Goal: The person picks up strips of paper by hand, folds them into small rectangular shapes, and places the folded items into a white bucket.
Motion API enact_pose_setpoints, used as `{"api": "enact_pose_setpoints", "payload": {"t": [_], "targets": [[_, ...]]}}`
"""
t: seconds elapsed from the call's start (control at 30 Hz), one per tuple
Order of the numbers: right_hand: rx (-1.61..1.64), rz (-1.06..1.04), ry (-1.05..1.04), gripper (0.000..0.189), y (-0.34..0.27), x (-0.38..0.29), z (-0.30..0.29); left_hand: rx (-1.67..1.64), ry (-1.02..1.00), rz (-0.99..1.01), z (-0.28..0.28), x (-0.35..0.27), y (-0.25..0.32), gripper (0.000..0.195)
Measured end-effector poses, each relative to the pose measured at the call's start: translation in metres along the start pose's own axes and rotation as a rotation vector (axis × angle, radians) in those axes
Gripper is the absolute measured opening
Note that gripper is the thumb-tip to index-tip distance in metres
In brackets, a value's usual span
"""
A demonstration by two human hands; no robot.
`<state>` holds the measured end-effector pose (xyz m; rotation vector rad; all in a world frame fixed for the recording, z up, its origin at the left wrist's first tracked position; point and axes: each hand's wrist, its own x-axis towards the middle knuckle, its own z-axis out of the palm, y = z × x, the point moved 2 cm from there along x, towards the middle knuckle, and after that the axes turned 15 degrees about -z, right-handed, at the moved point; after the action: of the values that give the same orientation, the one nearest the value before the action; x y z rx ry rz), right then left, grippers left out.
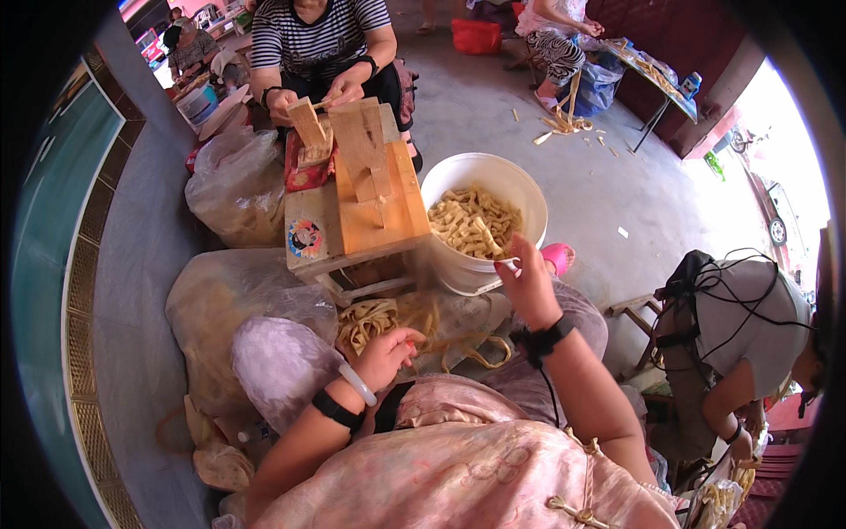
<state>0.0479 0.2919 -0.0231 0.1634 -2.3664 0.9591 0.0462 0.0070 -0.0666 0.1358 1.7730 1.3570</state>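
My right hand [531, 284] is raised at the near rim of a white plastic bucket [537, 198], its thumb and fingers apart. The bucket holds many short, pale yellow knotted pieces [472, 221]. My left hand [388, 354] hovers near my lap with fingers loosely bent, beside a bundle of flat, pale yellow strips [367, 321]. I see nothing held in it. A looped strip [486, 357] lies between my hands on a sack. Ahead stands a small wooden table [310, 266] with an orange-brown wooden block [390, 239] and an upright wooden board [357, 142] on it.
Across the table, a person in a striped shirt [324, 40] works with both hands at a smaller wooden stand [307, 125]. Clear plastic bags [234, 185] lie left of the table. Another person [747, 317] bends at the right; a third sits by a folding table [661, 82].
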Motion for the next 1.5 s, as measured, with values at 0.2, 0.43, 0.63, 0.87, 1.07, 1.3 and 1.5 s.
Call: {"api": "enact_pose_setpoints", "payload": {"t": [0.2, 0.43, 0.63, 0.87, 1.07, 1.3, 1.5], "targets": [[0.35, -0.224, -0.475, 0.036, -0.066, -0.038, 0.036, 0.13, 0.021, 0.006, 0.001, 0.007, 0.001, 0.025], [0.459, -0.189, -0.6, 0.015, -0.078, -0.038, 0.067, -0.016, -0.149, -0.03, -0.004, 0.009, -0.013, 0.026], [0.538, 0.032, -0.844, 0.011, -0.052, -0.057, 0.093, 0.362, 0.124, 0.081, -0.022, 0.001, -0.025, 0.036], [0.927, 0.748, -0.559, 0.019, -0.014, -0.017, 0.138, -0.186, 0.082, -0.037, -0.063, -0.058, -0.005, 0.029], [0.657, 0.574, -0.506, 0.039, 0.036, -0.043, 0.166, -0.384, 0.176, 0.015, -0.086, -0.094, 0.001, 0.03], [-0.178, 0.507, -1.021, 0.047, 0.153, -0.125, 0.189, -0.633, 0.314, 0.185, -0.125, -0.098, 0.004, 0.05], [-0.269, 0.49, -1.514, 0.053, 0.111, -0.142, 0.202, -0.456, 0.278, 0.075, -0.123, -0.08, 0.002, 0.042]]}}
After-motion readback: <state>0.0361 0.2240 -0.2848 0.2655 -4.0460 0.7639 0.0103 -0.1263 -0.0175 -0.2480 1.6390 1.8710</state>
